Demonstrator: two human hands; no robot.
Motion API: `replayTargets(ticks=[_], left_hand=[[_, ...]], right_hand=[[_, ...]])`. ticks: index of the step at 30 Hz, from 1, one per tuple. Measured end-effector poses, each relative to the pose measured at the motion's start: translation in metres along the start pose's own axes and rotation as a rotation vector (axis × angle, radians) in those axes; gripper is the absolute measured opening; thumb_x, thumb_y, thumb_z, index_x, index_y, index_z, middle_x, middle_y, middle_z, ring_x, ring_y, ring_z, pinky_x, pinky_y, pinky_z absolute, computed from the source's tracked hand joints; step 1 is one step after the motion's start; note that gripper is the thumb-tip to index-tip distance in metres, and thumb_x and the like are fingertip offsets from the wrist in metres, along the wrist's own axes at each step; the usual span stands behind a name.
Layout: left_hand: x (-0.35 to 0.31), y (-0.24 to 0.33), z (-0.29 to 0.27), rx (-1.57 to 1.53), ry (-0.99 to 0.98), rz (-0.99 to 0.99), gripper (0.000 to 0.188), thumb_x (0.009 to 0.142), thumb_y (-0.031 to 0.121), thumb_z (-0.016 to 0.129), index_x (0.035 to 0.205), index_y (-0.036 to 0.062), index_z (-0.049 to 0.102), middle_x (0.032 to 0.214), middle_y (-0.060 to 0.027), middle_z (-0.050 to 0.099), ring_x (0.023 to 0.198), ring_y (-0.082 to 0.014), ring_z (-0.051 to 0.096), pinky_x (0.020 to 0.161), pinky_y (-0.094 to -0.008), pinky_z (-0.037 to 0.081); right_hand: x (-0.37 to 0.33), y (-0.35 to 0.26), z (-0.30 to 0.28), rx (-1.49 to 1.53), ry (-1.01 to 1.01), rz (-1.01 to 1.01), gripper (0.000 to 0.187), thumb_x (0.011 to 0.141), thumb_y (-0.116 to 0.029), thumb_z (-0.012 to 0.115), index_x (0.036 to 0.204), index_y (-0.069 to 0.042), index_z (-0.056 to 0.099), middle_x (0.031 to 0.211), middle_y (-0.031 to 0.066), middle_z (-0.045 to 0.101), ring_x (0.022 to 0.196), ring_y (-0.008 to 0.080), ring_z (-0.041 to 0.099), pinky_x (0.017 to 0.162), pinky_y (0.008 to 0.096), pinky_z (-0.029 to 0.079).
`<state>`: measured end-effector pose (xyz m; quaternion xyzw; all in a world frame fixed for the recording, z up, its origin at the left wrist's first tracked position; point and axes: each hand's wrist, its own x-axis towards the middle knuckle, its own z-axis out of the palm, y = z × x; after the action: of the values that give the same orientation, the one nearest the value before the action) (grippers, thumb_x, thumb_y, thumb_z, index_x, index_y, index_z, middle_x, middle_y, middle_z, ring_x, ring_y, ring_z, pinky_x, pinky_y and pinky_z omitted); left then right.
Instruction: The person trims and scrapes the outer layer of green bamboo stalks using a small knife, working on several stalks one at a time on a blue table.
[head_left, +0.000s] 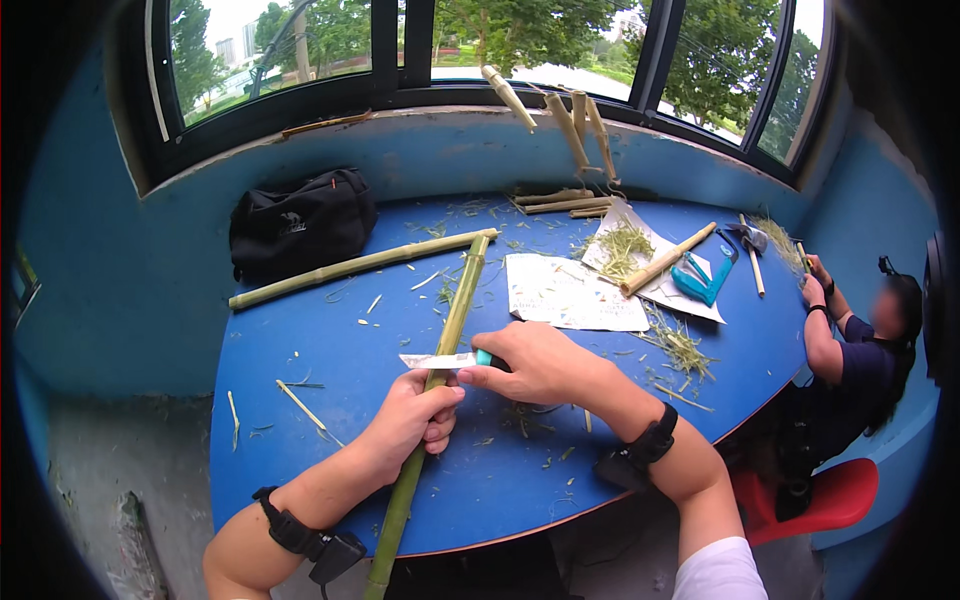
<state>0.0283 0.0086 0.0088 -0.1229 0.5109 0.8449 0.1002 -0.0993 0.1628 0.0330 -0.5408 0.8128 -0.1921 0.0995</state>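
My left hand (415,415) is wrapped round a long green bamboo pole (398,510), which slants from beyond the table's near edge up toward its middle. Part of the pole's upper stretch is pale, and its far tip meets another bamboo pole lying crosswise. In my right hand (540,362) is a knife (437,361) with a teal and black handle. Its blade points left and lies across the pole just above my left fist. Whether the edge bites into the bamboo I cannot tell.
On the blue table (300,370) lie a peeled bamboo pole (360,268), a black bag (302,222), paper sheets (570,295), bamboo shavings (680,345), a teal-handled saw (703,278) and a hammer (752,255). Bamboo pieces hang near the window. A co-worker (850,350) is at the right beside a red chair (825,500).
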Motion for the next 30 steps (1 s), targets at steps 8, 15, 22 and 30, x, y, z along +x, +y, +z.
replayTargets(ticks=[8, 15, 22, 30], left_hand=[[0.002, 0.000, -0.001, -0.003, -0.006, -0.009, 0.013, 0.089, 0.008, 0.058, 0.090, 0.0105, 0.045, 0.063, 0.0027, 0.040, 0.044, -0.0044, 0.035, 0.037, -0.0210, 0.030], [0.004, 0.000, -0.002, 0.002, -0.002, -0.003, 0.012, 0.089, 0.008, 0.058, 0.090, 0.0102, 0.046, 0.064, 0.0029, 0.039, 0.044, -0.0045, 0.036, 0.037, -0.0210, 0.030], [0.003, 0.000, 0.002, -0.048, -0.011, 0.012, 0.010, 0.090, 0.010, 0.057, 0.091, 0.0094, 0.047, 0.064, 0.0029, 0.040, 0.044, -0.0044, 0.036, 0.038, -0.0205, 0.031], [0.002, -0.001, 0.002, -0.021, 0.028, 0.006, 0.010, 0.091, 0.010, 0.056, 0.092, 0.0091, 0.046, 0.064, 0.0031, 0.040, 0.044, -0.0043, 0.036, 0.038, -0.0206, 0.030]], right_hand=[[0.010, 0.039, -0.006, -0.090, 0.281, 0.320, 0.054, 0.091, -0.052, 0.050, 0.080, 0.000, 0.063, 0.072, 0.0219, 0.063, 0.074, 0.0409, 0.062, 0.068, 0.0485, 0.048], [0.010, 0.046, -0.005, -0.042, 0.234, 0.261, 0.057, 0.093, -0.053, 0.047, 0.083, 0.001, 0.062, 0.076, 0.0228, 0.064, 0.076, 0.0415, 0.062, 0.070, 0.0490, 0.047], [0.001, 0.013, -0.007, -0.036, 0.034, 0.123, 0.054, 0.093, -0.051, 0.049, 0.084, 0.001, 0.060, 0.071, 0.0220, 0.062, 0.073, 0.0407, 0.061, 0.067, 0.0481, 0.046], [0.000, 0.004, -0.006, -0.012, -0.047, 0.071, 0.053, 0.091, -0.050, 0.052, 0.080, 0.001, 0.062, 0.066, 0.0216, 0.060, 0.069, 0.0401, 0.061, 0.065, 0.0474, 0.047]])
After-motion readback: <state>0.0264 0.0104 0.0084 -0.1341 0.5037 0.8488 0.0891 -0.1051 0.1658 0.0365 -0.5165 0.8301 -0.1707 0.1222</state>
